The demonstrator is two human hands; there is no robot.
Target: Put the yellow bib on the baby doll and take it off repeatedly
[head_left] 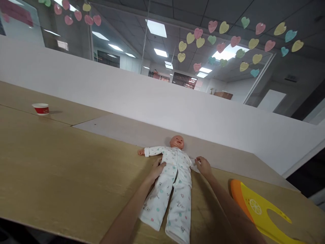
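Note:
A baby doll [177,142] lies on its back on the table, dressed in a white patterned top [175,159] and matching trousers [179,210]. Its head points away from me. One doll arm stretches out to the left, with the doll's hand [141,152] showing past the cuff. My left hand [157,168] grips the doll's left-of-view side, thumb on the top and the other fingers partly hidden. At the opposite side, my right hand [203,166] has its fingers closed on the end of the sleeve [195,166]. No doll hand shows there.
A yellow and orange bib [256,206] lies on the table at the right. Far left stands a red and white paper cup [41,108]. Behind the wooden table [63,169] runs a low white wall [152,105] with glass above, dotted with heart-shaped notes [235,41].

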